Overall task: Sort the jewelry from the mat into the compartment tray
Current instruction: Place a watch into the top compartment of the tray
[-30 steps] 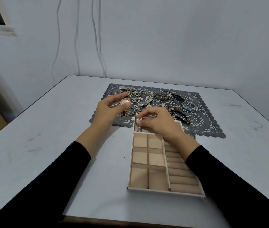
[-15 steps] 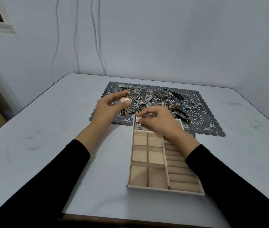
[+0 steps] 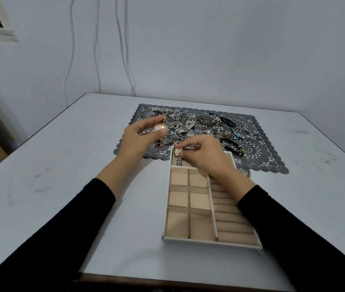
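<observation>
A grey lace mat (image 3: 258,157) lies at the far middle of the table, strewn with several pieces of jewelry (image 3: 201,123). In front of it stands a white compartment tray (image 3: 188,240) with beige lining. My left hand (image 3: 134,140) pinches a rose-gold watch (image 3: 159,128) above the mat's left part; its strap hangs down. My right hand (image 3: 205,153) pinches a small silver watch (image 3: 177,155) at the tray's far long compartment, with the band lying inside it.
The pale table (image 3: 62,186) has its front edge near me and bare room left of the tray. Ring rolls (image 3: 230,220) fill the tray's right column. Cables (image 3: 123,49) hang on the wall behind.
Both hands have hardly moved. The left hand with the rose-gold watch drifted slightly up and left; the right hand stays at the tray's far compartment.
</observation>
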Available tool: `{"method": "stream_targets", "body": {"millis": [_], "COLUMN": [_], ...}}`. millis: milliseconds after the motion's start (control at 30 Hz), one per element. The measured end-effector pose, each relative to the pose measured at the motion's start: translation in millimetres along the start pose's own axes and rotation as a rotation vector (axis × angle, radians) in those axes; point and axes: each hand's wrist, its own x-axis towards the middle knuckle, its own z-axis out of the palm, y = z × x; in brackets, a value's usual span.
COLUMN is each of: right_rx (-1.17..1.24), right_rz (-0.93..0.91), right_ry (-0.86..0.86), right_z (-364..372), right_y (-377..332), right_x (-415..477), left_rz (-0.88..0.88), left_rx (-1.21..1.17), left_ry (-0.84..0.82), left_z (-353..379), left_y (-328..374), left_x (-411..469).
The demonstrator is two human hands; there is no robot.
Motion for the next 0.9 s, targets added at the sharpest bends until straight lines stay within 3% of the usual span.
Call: {"method": "stream_targets", "body": {"millis": [900], "right_rx": [0.114], "right_rz": [0.033], "right_ry": [-0.047], "right_z": [1.1], "right_y": [-1.3], "right_x": [-2.6], "left_rz": [-0.008], "left_rx": [-0.002], "left_ry": [0.024], "left_z": [1.3], "left_y": [0.6], "left_x": [-1.2]}}
